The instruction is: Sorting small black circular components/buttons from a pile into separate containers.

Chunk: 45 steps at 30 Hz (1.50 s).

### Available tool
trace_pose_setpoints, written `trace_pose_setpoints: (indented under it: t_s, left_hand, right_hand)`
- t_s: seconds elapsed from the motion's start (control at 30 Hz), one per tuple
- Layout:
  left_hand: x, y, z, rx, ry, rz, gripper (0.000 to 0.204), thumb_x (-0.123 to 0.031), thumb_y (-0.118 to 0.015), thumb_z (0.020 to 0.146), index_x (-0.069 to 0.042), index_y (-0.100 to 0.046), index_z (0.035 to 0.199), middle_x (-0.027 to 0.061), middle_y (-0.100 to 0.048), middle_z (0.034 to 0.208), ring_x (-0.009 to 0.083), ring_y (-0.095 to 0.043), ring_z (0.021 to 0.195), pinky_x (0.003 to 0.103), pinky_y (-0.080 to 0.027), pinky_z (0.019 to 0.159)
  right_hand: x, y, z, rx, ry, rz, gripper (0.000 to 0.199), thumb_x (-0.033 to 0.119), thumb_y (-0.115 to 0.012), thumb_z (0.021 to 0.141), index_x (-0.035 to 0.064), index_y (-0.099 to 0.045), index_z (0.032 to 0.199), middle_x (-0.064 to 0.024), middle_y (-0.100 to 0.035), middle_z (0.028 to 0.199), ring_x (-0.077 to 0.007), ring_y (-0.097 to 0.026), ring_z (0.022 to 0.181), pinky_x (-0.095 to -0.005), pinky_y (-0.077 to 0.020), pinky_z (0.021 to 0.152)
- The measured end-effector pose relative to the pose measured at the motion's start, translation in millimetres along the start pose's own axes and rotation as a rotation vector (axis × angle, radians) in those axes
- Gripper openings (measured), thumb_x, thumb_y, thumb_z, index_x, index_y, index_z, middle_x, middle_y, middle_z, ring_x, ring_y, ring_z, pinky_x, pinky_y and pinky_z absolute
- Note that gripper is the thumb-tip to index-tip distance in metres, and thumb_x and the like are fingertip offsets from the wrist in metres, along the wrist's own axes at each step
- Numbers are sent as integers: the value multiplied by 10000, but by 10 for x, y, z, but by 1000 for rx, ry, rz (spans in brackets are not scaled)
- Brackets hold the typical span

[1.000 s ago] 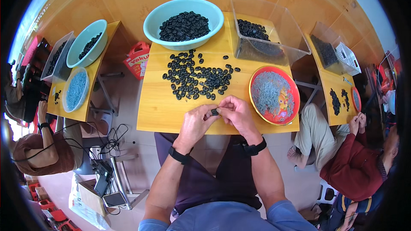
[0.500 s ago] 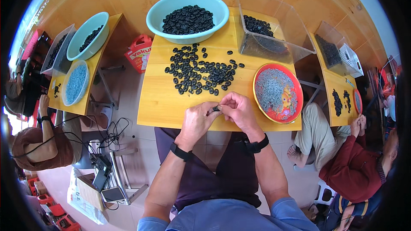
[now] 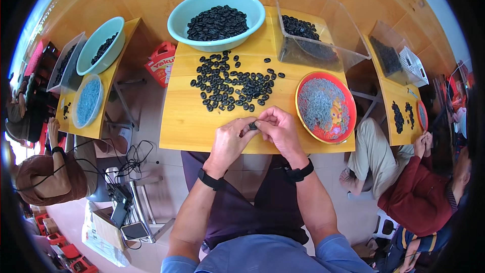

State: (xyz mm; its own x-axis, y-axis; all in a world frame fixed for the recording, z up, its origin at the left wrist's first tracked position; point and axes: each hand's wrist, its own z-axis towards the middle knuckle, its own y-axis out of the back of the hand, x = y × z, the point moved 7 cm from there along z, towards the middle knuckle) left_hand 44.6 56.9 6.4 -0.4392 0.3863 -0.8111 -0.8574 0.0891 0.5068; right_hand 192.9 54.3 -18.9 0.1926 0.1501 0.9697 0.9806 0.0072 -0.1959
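A small black ring (image 3: 252, 126) is pinched between the fingers of both hands, just above the near edge of the table (image 3: 187, 121). The fingers (image 3: 244, 123) of the left hand (image 3: 230, 141) are pressed together on the ring from the left, and those of the right hand (image 3: 279, 130) are curled onto it from the right, so that the two hands touch at the fingertips. Whether anything thin is held with the ring cannot be told; it is too small.

Against the views of a second and half a second ago, little is changed: the hands are kept in the same place at the near edge, closed on the same small piece, with only a slight shift of the fingers. From this it is judged that fine work on a single ring is still in hand, and that no new ring has been taken from the pile.

The loose pile of rings (image 3: 230, 83) is spread over the middle of the table, well apart from the hands. Near the right edge a red plate (image 3: 349, 102) is set, filled with grey slivers (image 3: 321, 103). At the far edge a teal bowl (image 3: 174, 20) and a clear bin (image 3: 331, 20) are placed, both holding more black rings. At neighbouring tables other people are seated with like bowls and plates.
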Motion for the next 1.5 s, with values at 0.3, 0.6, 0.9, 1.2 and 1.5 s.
trace_pose_setpoints:
  t_s: [0.3,0.6,0.9,1.2,1.5]
  left_hand:
    - [-21,1,-49,11,-51,75,229,-103,-773,838,-44,-713,1050,121,-702,821,254,-694,691,347,-560,634]
    - [-22,4,-17,29,-26,77,185,-122,-765,849,-46,-716,1010,133,-709,823,287,-700,717,370,-558,646]
    - [48,50,-30,-9,-18,79,200,-139,-764,850,-31,-738,1016,140,-700,795,212,-669,644,326,-541,617]
    - [92,108,5,-50,126,-284,378,19,-599,880,-29,-615,1254,130,-737,911,158,-687,703,289,-560,685]
    - [453,169,84,-348,271,-448,187,12,-580,941,39,-662,1108,85,-732,890,82,-643,746,239,-523,686]
  right_hand:
    - [-26,-12,3,35,6,-31,101,14,-713,866,36,-626,911,-2,-646,733,-34,-552,533,-178,-350,436]
    - [12,-24,7,65,8,-72,77,12,-693,876,15,-629,919,-6,-642,739,-38,-556,547,-188,-403,467]
    - [81,-83,-6,25,-30,-142,66,46,-679,898,15,-633,934,-4,-632,752,-54,-560,595,-220,-453,528]
    - [201,130,-117,53,-120,-433,108,21,-613,896,-41,-670,963,-95,-702,781,-138,-688,654,-270,-529,576]
    - [1581,-279,472,-173,434,-52,221,62,-632,933,-49,-665,1121,-97,-713,1018,-139,-691,878,-259,-538,770]
